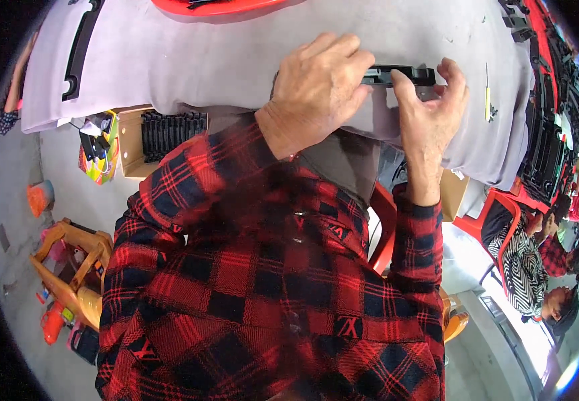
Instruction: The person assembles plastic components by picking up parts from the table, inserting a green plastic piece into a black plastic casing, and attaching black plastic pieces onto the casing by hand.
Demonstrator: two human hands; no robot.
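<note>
A long, narrow black plastic part (pixel 423 76) with a hollow, channel-like top lies across the cloth in front of me. My left hand (pixel 319 87) is closed over its left end, fingers curled, and hides that end. At the other end is my right hand (pixel 431 110), its thumb and fingers spread apart. The right thumb tip overlaps the near side of the part; the fingers curve beside its right end. A similar long black piece (pixel 82 50) lies by the table's left edge.
Grey cloth (pixel 216 60) covers the table. A red tray (pixel 219 7) stands at the far edge; a yellow-handled thin tool (pixel 487 103) lies right. Below left is a cardboard box (pixel 131 144) of black parts. Many black parts (pixel 547 157) pile up at right, near seated people.
</note>
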